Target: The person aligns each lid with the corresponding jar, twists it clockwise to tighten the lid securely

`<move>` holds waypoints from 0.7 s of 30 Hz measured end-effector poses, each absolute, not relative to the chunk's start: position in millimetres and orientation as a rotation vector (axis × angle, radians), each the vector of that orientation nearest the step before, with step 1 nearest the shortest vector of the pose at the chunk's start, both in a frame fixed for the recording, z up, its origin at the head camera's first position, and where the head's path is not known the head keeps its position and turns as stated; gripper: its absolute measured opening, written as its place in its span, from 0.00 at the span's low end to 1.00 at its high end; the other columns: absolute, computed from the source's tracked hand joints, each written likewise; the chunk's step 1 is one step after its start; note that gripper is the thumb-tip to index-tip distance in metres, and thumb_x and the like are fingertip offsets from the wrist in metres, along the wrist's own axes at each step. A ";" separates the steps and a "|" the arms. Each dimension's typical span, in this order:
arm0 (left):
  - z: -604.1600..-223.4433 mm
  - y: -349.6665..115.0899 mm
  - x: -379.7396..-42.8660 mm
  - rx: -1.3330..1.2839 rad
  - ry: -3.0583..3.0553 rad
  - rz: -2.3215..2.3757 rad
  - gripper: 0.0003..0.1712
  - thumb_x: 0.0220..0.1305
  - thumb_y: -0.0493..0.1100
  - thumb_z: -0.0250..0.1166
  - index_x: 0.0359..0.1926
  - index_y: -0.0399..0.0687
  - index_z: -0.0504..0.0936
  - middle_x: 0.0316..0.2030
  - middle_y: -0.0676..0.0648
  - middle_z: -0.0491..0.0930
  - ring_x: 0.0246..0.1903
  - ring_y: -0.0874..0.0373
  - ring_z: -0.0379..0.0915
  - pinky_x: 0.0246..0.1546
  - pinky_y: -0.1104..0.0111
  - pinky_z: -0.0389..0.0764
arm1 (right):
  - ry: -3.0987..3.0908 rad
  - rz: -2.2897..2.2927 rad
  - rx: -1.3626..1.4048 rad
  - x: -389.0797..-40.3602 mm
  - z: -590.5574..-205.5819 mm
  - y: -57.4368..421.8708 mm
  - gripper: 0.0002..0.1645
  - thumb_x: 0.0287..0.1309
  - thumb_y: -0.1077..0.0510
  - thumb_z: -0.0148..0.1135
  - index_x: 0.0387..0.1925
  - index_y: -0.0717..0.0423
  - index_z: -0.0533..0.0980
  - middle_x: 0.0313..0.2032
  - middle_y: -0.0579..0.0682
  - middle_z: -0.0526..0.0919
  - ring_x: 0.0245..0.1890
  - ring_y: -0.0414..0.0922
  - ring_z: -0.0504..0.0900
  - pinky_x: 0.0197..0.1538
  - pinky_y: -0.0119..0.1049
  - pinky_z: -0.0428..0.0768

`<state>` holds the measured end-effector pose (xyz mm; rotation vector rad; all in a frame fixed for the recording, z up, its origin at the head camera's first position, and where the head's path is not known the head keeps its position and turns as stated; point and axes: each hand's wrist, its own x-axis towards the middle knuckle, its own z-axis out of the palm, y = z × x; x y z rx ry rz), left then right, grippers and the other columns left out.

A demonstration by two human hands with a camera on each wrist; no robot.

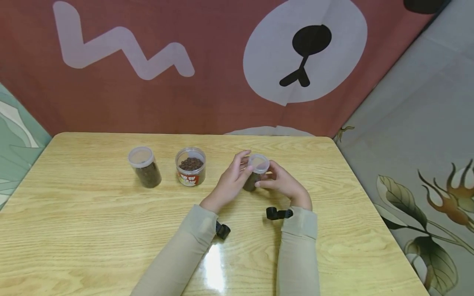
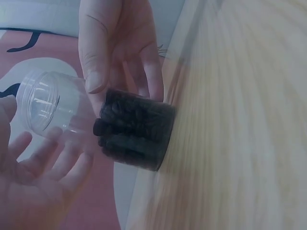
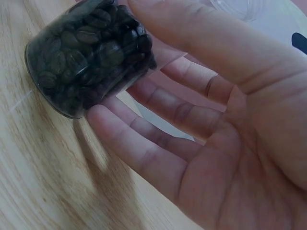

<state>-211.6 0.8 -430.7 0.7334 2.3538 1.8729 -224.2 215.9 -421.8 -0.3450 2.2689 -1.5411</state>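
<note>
In the head view a clear jar of dark coffee beans [image 1: 251, 181] with a pale translucent top stands between the two hands. My right hand [image 1: 283, 181] holds its side, thumb on the near face and fingers around it. The right wrist view shows the beans [image 3: 91, 57] filling the jar's lower part, close over the wood. My left hand [image 1: 231, 181] is beside the jar's upper part, with its thumb near the rim. Its fingers [image 2: 67, 158] look loosely spread along the clear upper wall [image 2: 74, 103] in the left wrist view; firm contact is hard to make out.
A short clear jar [image 1: 190, 176] with brown pellets and a red label stands left of the hands. Farther left is a taller jar [image 1: 146, 170] with dark contents and a pale top. All stand on a wooden table [image 1: 92, 230], with a printed red cloth [image 1: 214, 94] behind.
</note>
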 end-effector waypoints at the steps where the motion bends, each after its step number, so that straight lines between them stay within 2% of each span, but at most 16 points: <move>1: -430.7 1.4 -211.4 0.731 2.340 1.895 0.30 0.81 0.48 0.50 0.77 0.46 0.53 0.69 0.38 0.65 0.69 0.47 0.65 0.70 0.59 0.68 | 2.266 -1.544 -0.341 -224.1 -421.7 215.8 0.37 0.62 0.64 0.70 0.68 0.60 0.64 0.57 0.55 0.71 0.54 0.53 0.75 0.53 0.41 0.81; 7: -429.8 3.2 -209.3 0.698 2.314 1.958 0.28 0.78 0.48 0.56 0.70 0.45 0.57 0.67 0.38 0.67 0.69 0.48 0.65 0.69 0.59 0.70 | 2.262 -1.546 -0.340 -224.8 -422.2 216.5 0.40 0.62 0.63 0.70 0.71 0.59 0.63 0.63 0.56 0.70 0.58 0.56 0.75 0.55 0.42 0.81; 14: -429.9 2.4 -209.7 0.701 2.324 1.944 0.28 0.79 0.47 0.54 0.71 0.42 0.58 0.67 0.38 0.68 0.69 0.46 0.66 0.69 0.62 0.68 | 2.277 -1.538 -0.363 -224.5 -422.3 216.0 0.38 0.61 0.64 0.71 0.69 0.60 0.64 0.58 0.56 0.71 0.55 0.55 0.75 0.53 0.41 0.81; 21: -430.6 2.7 -211.1 0.714 2.314 1.932 0.26 0.81 0.46 0.51 0.73 0.43 0.61 0.69 0.39 0.67 0.68 0.47 0.67 0.69 0.62 0.69 | 2.271 -1.549 -0.368 -224.5 -425.3 218.7 0.36 0.62 0.61 0.71 0.67 0.59 0.65 0.53 0.53 0.71 0.53 0.51 0.75 0.52 0.40 0.82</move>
